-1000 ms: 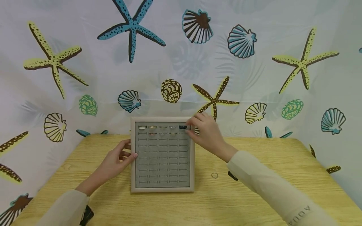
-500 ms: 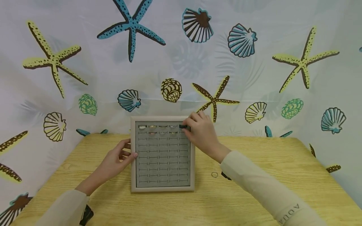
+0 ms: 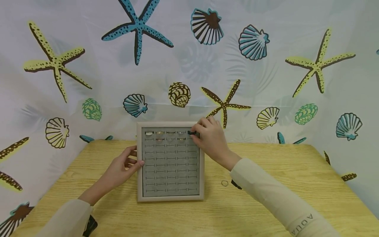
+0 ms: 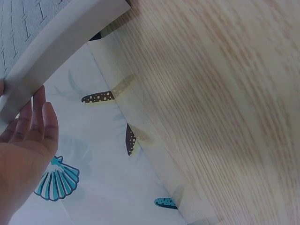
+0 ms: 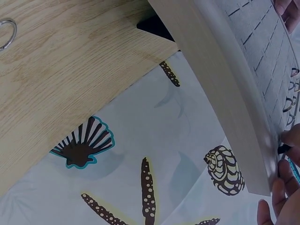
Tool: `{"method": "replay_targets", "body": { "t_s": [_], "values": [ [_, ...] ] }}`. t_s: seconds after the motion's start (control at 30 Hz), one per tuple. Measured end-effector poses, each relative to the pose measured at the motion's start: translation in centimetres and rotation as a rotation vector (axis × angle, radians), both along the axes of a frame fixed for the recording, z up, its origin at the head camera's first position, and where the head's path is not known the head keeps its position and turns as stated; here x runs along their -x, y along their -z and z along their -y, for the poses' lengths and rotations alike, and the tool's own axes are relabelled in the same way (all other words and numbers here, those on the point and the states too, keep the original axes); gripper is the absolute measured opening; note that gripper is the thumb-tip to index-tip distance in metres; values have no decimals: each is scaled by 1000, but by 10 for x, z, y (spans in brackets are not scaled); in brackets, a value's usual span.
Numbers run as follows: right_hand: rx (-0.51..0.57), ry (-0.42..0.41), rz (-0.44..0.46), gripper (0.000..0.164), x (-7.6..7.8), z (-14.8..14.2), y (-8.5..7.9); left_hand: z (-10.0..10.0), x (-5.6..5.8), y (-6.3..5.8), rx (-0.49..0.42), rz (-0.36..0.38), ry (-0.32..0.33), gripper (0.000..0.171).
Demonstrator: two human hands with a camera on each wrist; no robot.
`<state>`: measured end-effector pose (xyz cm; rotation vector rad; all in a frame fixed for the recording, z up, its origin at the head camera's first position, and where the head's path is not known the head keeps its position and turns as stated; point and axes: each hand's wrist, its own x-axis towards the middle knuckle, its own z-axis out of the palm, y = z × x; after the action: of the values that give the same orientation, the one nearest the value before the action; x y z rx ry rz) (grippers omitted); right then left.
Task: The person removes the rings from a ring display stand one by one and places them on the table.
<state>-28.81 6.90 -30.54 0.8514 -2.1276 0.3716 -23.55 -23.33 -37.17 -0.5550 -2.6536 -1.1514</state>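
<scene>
A framed grey ring display board (image 3: pixel 170 168) stands upright on the table, with rows of slots. Several rings sit in its top two rows, among them a white ring (image 3: pixel 149 133) and a gold ring (image 3: pixel 160 133). My left hand (image 3: pixel 122 166) grips the board's left edge, thumb on the front and fingers behind, as the left wrist view shows too. At the top right slot my right hand (image 3: pixel 211 140) pinches a black ring (image 3: pixel 191 133) between thumb and index finger; its fingers partly cover it. In the right wrist view the black ring (image 5: pixel 283 149) shows between the fingertips.
A single silver ring (image 3: pixel 224 183) lies on the wooden table (image 3: pixel 260 210), right of the board. Behind the table hangs a white curtain (image 3: pixel 189 65) printed with shells and starfish. A dark support (image 5: pixel 157 27) shows behind the frame in the right wrist view.
My right hand has moved slightly left and closed its thumb and finger on the black ring, then held still. The left hand and the board have stayed in place.
</scene>
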Motion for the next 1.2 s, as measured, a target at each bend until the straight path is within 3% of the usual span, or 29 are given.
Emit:
{"method": "replay_targets", "body": {
  "t_s": [0.43, 1.2],
  "values": [
    [12, -18, 7, 6, 0, -1, -2, 1, -1, -1, 7, 5, -3, 55],
    [79, -176, 114, 6, 3, -12, -7, 0, 0, 0, 22, -8, -6, 54]
  ]
}}
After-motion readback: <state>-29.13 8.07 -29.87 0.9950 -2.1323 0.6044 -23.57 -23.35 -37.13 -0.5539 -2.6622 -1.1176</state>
